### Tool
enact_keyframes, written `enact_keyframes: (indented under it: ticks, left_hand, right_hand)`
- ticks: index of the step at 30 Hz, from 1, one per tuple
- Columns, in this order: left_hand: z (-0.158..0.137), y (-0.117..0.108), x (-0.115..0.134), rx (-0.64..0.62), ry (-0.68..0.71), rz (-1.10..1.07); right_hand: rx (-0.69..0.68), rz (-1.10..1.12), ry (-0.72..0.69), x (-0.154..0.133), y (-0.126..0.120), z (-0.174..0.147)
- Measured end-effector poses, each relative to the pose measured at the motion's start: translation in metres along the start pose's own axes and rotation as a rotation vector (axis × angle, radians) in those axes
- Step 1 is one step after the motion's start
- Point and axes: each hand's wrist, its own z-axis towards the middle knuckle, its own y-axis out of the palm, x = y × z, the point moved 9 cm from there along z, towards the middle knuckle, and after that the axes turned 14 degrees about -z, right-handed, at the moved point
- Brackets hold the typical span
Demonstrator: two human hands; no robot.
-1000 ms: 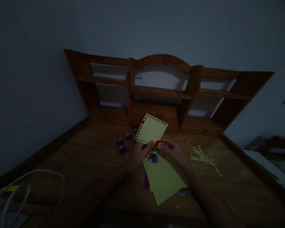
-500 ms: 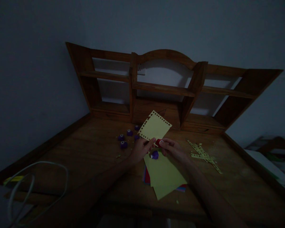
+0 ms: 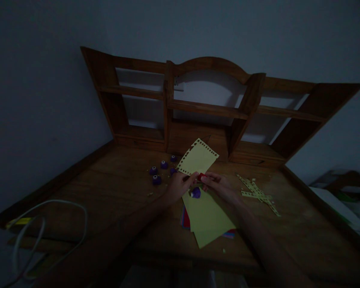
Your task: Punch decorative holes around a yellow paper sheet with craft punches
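Note:
My left hand (image 3: 180, 186) pinches the near corner of a yellow sheet of paper (image 3: 199, 158), whose edges are lined with small punched holes. In my right hand (image 3: 218, 186) is a small red paper punch (image 3: 201, 176), its white top under my thumb, set against the sheet's near edge. How far the paper sits inside the punch is hidden by my fingers. A purple paper punch (image 3: 195, 193) lies just below my hands on a stack of yellow sheets (image 3: 211, 218). Several more purple punches (image 3: 156, 180) stand on the desk left of my left hand.
Punched yellow strips (image 3: 258, 194) lie crossed on the wooden desk (image 3: 123, 188) at the right. Behind rises a wooden shelf unit (image 3: 208, 106). A white cable (image 3: 84, 216) loops at the lower left. Tiny paper bits are scattered about.
The red punch has turned slightly in my right hand, and the yellow sheet has tilted and shifted a little to the right. Both hands keep their hold; the view has moved slightly.

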Motion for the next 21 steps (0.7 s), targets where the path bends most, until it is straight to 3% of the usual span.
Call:
enact_keyframes:
  ticks: [8,21]
  left_hand:
    - [0.000,0.002,0.007,-0.030,-0.008,-0.035]
    - [-0.003,0.008,0.003,-0.054,-0.008,-0.079]
  right_hand:
    - [-0.053,0.026,-0.058,-0.003,0.006,-0.002]
    - [0.047,0.079,-0.015,0.004,0.002,-0.005]
